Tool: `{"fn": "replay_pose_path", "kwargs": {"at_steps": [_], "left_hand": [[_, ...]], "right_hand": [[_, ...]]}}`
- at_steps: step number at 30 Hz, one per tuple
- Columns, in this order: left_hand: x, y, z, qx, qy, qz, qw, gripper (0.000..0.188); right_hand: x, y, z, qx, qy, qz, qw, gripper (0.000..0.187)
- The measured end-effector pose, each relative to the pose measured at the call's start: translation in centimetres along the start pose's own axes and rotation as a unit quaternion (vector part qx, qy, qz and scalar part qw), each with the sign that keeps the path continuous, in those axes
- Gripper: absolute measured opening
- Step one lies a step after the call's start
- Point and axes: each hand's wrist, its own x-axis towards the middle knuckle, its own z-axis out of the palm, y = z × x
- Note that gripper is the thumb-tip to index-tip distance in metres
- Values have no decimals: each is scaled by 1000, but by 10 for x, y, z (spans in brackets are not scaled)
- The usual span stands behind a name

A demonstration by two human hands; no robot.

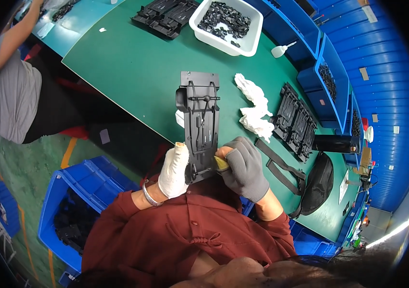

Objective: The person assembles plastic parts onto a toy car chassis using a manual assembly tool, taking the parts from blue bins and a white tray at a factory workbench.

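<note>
A long black plastic chassis plate (pixel 203 120) with molded axle and frame shapes tilts up in front of my chest, beyond the near table edge. My left hand (pixel 174 168), in a white glove with the thumb tip bare, grips its lower left edge; the fingers are hidden behind the plate. My right hand (pixel 244 169), in a grey glove, is curled closed at the plate's lower right edge. A yellow patch (pixel 221 163) shows by its thumb. Whether those fingers pinch the plate or some small piece cannot be made out.
On the green table (pixel 142 86) stand a white tub (pixel 199 33) of small black parts, more black plates (pixel 293 122), crumpled white gloves (pixel 255 108) and a black waist bag (pixel 317 185). Blue bins (pixel 331 86) line the far right. A blue crate (pixel 53 211) and another person (pixel 12 91) are at left.
</note>
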Motion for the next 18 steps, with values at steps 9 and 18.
{"fn": "replay_pose_path", "kwargs": {"at_steps": [9,18], "left_hand": [[11,15,24,-77,37,43,995,72],[23,30,49,-120,52,53,990,61]], "right_hand": [[12,-10,-24,101,-29,113,988,29],[16,-6,-52,217,-52,187,957,15]]}}
